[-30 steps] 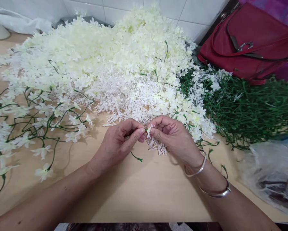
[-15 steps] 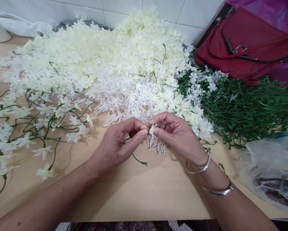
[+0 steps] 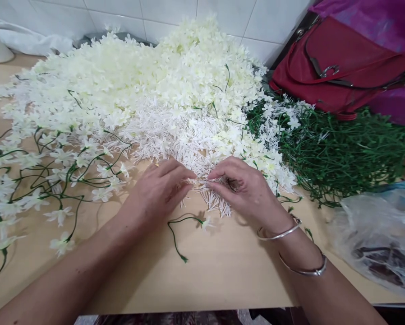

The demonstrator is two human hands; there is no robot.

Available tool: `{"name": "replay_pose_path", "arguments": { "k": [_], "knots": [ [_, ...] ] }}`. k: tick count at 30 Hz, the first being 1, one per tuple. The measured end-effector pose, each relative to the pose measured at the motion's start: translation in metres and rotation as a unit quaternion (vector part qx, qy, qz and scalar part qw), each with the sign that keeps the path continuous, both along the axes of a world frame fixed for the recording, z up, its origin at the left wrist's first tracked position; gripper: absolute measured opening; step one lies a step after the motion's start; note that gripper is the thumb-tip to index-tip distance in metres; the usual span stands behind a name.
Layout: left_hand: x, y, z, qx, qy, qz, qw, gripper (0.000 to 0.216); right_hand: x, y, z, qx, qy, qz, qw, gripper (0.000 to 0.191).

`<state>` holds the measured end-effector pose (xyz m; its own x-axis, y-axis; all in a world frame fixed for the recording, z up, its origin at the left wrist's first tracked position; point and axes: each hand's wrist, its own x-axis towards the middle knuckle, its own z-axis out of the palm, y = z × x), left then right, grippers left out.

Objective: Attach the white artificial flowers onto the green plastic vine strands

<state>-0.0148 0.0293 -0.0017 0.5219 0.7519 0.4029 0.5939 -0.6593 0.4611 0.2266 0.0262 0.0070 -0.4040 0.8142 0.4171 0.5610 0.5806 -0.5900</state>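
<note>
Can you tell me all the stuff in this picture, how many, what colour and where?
Flower pile: too many to count, cream-white, back
Thin threads: very many, white, pile's front
Stemmed flowers: many, white with green stems, picture's left
Single stemmed flower: one, white and green, front middle
Loose stems: many, green, right
Handbag: one, red, back right
Shiny material: purple, behind handbag
Plastic bag: one, clear, front right
Cloth: one, white, back left
Tiled wall: one, white, behind
Table: one, light wood colour, underneath
Bangles: two, silver, right arm
Left hand: one, bare, by threads
Right hand: one, bare, by threads
</note>
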Motion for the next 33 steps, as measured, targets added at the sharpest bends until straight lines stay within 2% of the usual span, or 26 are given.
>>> {"name": "replay_pose_path", "arguments": {
  "k": [2,6,11,15,18,21,23,26,29,33],
  "knots": [
    [0.000,0.003,-0.004,0.015,-0.012,0.045,0.999,0.018,0.000,0.000,-0.002,0.008,-0.056,0.008,0.998,0.007],
    [0.001,0.008,-0.011,0.012,-0.027,0.047,0.998,0.018,0.000,0.000,-0.004,-0.002,-0.112,0.006,0.994,0.009],
    [0.004,0.006,-0.005,0.014,-0.049,0.065,0.997,0.008,-0.001,0.000,-0.004,0.012,-0.046,-0.007,0.999,0.012],
    [0.006,0.002,0.006,0.022,-0.130,0.107,0.985,0.008,-0.005,-0.003,-0.005,-0.013,0.040,-0.043,0.998,0.015],
    [0.008,-0.001,0.005,-0.071,-0.217,0.136,0.964,0.002,-0.008,-0.006,-0.006,-0.059,0.097,-0.073,0.991,0.013],
    [0.011,-0.002,-0.002,-0.221,-0.310,0.100,0.920,0.018,-0.009,-0.007,-0.005,-0.085,0.138,-0.088,0.983,0.010],
    [0.013,-0.001,-0.005,-0.290,-0.344,0.082,0.889,0.028,-0.009,-0.006,-0.003,-0.071,0.140,-0.086,0.984,0.010],
    [0.014,0.001,-0.007,-0.335,-0.377,0.084,0.859,0.035,-0.009,-0.004,-0.001,-0.042,0.115,-0.068,0.990,0.018],
    [0.015,0.003,-0.004,-0.357,-0.407,0.093,0.836,0.037,-0.010,-0.004,-0.001,-0.035,0.096,-0.072,0.992,0.016],
    [0.015,0.003,-0.001,-0.357,-0.418,0.096,0.830,0.028,-0.011,-0.005,0.000,-0.005,0.084,-0.090,0.992,0.015]
  ]
}}
